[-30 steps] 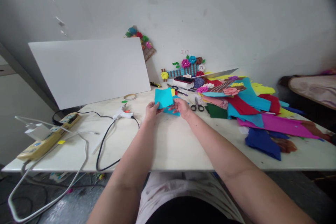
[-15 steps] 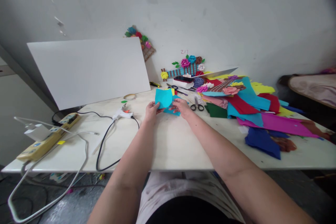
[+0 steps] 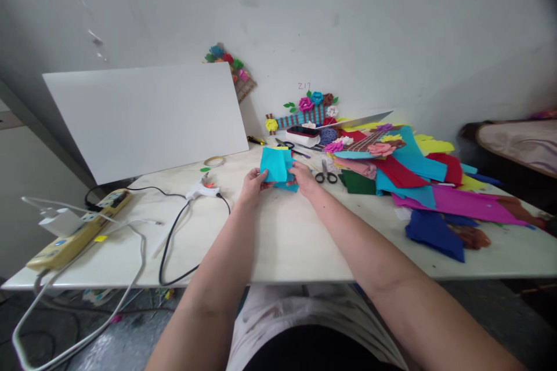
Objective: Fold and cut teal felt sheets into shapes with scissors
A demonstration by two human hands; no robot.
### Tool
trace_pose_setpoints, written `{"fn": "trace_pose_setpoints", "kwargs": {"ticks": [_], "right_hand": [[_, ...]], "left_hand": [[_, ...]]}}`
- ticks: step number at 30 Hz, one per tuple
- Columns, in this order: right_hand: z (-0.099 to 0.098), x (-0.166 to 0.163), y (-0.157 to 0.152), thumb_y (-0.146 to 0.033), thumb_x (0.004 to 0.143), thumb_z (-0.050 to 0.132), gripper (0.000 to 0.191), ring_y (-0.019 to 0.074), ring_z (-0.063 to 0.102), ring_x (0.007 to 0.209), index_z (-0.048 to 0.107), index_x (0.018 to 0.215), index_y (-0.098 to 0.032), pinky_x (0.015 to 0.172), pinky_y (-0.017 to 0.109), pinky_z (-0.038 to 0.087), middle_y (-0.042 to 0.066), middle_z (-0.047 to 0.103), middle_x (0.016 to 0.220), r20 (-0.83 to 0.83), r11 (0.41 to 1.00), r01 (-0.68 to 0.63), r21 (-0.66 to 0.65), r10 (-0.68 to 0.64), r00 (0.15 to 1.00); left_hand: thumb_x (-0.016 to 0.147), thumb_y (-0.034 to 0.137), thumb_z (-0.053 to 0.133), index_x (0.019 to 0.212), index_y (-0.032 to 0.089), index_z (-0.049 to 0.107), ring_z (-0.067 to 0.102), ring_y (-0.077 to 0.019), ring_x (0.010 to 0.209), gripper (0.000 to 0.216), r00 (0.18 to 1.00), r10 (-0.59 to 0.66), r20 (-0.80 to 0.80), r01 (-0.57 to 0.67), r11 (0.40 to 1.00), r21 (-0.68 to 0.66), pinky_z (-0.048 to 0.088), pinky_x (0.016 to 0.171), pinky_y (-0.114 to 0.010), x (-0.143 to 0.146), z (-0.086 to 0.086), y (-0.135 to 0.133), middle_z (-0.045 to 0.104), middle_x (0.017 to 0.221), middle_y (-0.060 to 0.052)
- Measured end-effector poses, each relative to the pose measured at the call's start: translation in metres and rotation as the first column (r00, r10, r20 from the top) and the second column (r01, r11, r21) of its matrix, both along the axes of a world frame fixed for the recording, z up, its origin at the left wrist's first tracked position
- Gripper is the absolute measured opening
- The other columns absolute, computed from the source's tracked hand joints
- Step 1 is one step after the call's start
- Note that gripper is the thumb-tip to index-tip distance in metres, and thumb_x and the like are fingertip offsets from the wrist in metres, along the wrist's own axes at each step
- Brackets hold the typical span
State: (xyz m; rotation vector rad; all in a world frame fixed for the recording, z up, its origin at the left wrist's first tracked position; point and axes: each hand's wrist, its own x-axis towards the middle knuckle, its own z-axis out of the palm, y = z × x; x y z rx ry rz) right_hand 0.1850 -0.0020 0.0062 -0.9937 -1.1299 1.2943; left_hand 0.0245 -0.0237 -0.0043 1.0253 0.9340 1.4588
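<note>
Both my hands hold a turquoise felt piece (image 3: 275,166) upright above the white table (image 3: 287,243), near its far middle. My left hand (image 3: 253,186) pinches the piece's lower left edge with closed fingers. At the lower right edge, my right hand (image 3: 304,178) grips it, fingers curled. More turquoise felt lies under the hands. Small black-handled scissors (image 3: 326,176) rest just right of my right hand. A white glue gun (image 3: 202,189) with a black cord lies to the left of my left hand.
A heap of coloured felt sheets (image 3: 418,182) covers the table's right side. A white board (image 3: 145,119) leans on the wall at the left. A yellow power strip (image 3: 78,229) with cables sits at the left edge. Felt flowers (image 3: 311,107), a phone and tape lie at the back.
The turquoise piece has narrowed and looks folded over. My hands have drawn slightly closer together. The view has shifted a little.
</note>
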Motion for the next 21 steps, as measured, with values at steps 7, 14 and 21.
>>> {"fn": "trace_pose_setpoints", "kwargs": {"ticks": [7,14,21], "right_hand": [[0.0009,-0.0026,-0.002,-0.014,0.059,0.054,0.022,0.0124,0.056,0.053,0.061,0.08,-0.017,0.041,0.022,0.047,-0.003,0.062,0.063,-0.048,0.999,-0.03,-0.016,0.029,0.998],[0.0011,-0.0055,-0.001,-0.009,0.059,0.056,0.035,0.0121,0.058,0.05,0.06,0.092,-0.019,0.04,0.022,0.047,-0.004,0.064,0.065,-0.065,0.999,0.016,-0.032,-0.018,0.998],[-0.005,-0.0047,0.0029,-0.017,0.059,0.06,0.015,0.0125,0.054,0.046,0.06,0.074,-0.017,0.044,0.024,0.047,-0.004,0.059,0.054,0.031,1.0,0.024,0.015,-0.024,0.999]], "left_hand": [[0.061,0.033,0.081,0.079,0.017,0.05,0.062,-0.0127,0.053,0.039,0.999,0.051,0.006,-0.05,0.999,-0.012,0.052,0.051,-0.024,0.0008,0.0,0.0017,0.063,0.067,0.001],[0.061,0.035,0.081,0.08,0.015,0.054,0.062,-0.0135,0.053,0.038,0.997,0.067,0.023,-0.067,0.998,-0.012,0.053,0.053,-0.025,-0.0003,-0.0027,0.0044,0.062,0.064,0.001],[0.066,0.037,0.079,0.078,0.012,0.06,0.058,-0.0112,0.052,0.033,0.997,0.075,-0.001,-0.075,0.997,-0.008,0.054,0.055,-0.026,-0.0006,-0.0058,0.0083,0.061,0.062,0.001]]}}
